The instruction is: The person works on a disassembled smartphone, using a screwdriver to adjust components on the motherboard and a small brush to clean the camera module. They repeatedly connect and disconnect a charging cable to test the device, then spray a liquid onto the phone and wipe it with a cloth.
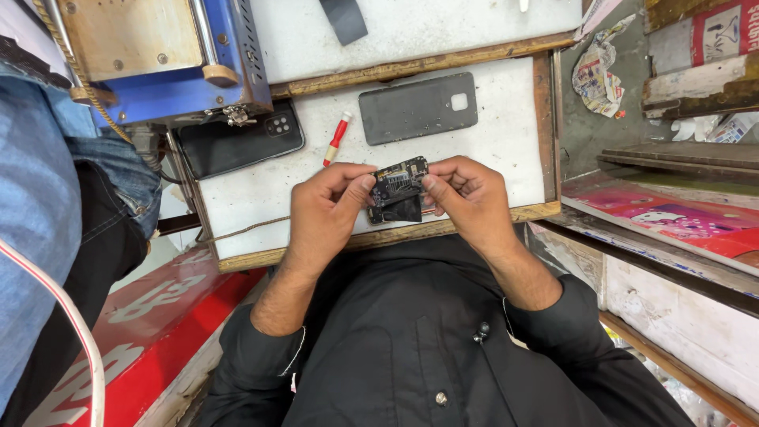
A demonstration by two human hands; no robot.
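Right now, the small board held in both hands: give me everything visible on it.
The small circuit board is dark, roughly rectangular, with tiny metallic components along its upper face and a glossy black flap hanging from its lower edge. It is held tilted above the front edge of the white worktop, pinched between the left hand and right hand at its two short ends. Finer detail is unreadable.

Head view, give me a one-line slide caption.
Both hands, left hand and right hand, hold a small circuit board over a white worktable.
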